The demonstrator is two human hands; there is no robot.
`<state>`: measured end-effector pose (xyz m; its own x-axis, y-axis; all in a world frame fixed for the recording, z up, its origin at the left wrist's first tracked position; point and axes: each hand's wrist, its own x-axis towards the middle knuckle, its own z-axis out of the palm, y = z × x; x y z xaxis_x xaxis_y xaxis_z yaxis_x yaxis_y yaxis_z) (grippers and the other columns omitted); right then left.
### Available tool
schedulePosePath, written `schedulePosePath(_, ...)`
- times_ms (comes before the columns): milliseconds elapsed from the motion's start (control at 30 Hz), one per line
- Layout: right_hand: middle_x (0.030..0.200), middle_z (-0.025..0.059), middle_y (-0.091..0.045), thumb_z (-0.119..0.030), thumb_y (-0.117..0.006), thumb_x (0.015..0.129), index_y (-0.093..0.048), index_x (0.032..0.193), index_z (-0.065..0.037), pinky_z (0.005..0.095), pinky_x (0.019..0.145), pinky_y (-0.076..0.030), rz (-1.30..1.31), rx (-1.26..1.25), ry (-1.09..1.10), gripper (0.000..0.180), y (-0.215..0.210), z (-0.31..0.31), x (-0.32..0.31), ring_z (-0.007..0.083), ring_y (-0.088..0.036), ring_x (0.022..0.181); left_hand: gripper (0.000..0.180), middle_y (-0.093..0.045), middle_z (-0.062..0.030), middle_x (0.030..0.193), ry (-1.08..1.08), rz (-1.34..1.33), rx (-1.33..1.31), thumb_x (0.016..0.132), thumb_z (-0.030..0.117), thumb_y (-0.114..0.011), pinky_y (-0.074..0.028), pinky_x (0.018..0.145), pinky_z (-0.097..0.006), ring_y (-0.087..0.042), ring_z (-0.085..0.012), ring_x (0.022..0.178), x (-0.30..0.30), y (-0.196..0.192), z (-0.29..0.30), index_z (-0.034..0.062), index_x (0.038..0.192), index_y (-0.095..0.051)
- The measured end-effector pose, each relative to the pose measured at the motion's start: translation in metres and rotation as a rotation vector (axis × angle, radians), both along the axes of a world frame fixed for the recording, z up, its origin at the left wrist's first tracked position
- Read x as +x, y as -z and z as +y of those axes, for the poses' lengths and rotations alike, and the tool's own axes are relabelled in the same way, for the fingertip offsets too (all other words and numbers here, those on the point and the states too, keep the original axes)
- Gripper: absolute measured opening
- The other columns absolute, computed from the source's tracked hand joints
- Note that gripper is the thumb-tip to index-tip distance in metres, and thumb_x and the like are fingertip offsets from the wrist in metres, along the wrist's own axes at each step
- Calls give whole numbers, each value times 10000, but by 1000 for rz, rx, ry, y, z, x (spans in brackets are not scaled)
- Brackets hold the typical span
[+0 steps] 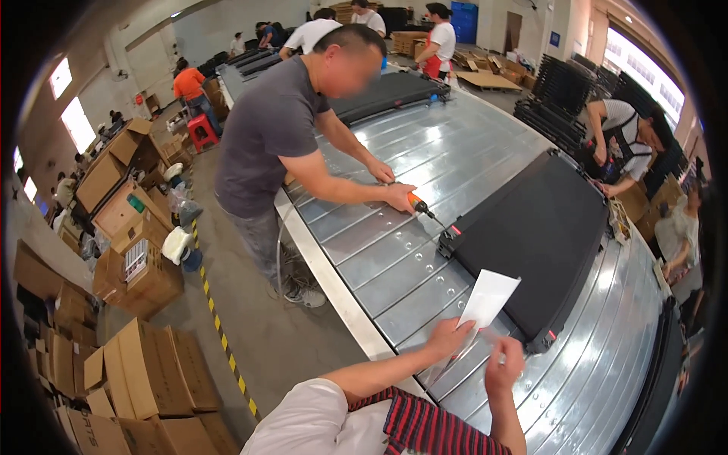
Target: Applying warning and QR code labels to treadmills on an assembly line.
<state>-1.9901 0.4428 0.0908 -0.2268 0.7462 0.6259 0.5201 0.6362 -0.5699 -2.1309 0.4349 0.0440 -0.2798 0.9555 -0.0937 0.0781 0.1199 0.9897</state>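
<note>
Just below the centre of the frame, the left hand [447, 339] grips a white sheet [491, 298] by its lower end, thumb and fingers closed on it. The sheet tilts up and to the right, its top end overlapping the lower left edge of a black panel [538, 227]. To its right, the right hand [503, 365] is raised with its fingers curled in, near the sheet's lower end; blur hides whether they pinch anything. Something clear [453, 365] shows below the left hand, too faint to make out. A striped cloth [440, 426] fills the bottom edge, beside a white sleeve [303, 417].

The panel lies right of centre on a slatted metal table [364, 262]. At the upper middle, a worker [265, 136] in a dark grey shirt leans over the table and holds an orange driver [418, 203], its thin tip directed toward the panel's left corner. Another person [618, 140] bends by the panel's far end at the upper right.

Cartons [148, 368] crowd the lower left, with yellow and black tape [214, 315] running along the floor [258, 345] between them and the table. A red stool [201, 131] stands at the upper left.
</note>
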Motion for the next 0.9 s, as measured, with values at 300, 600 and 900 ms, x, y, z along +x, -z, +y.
schedulePosePath(300,720,99,-551,-26,-571,714,-560,856,-38,330,547,-438,-167,-85,-378,143,-48,-7,-26,269,-552,657,297,-554,-20,690,149,-171,65,809,284,-544,-418,579,-245,-472,-66,650,-26,-30,3,-10,807,-583)
schedulePosePath(600,809,31,-559,-29,-563,694,-567,861,-91,312,568,-463,-354,20,-255,179,-47,-10,-9,215,-544,695,284,-600,-92,706,403,229,390,806,268,-547,-439,600,-266,-543,-112,669,-16,-32,-3,-9,860,-578)
schedulePosePath(900,674,35,-476,-81,-596,599,-512,698,-96,321,492,-422,-257,174,-106,131,-29,-51,21,208,-505,610,347,-602,-59,742,317,65,-85,799,304,-538,-429,600,-264,-541,-118,677,12,-42,4,-30,871,-598)
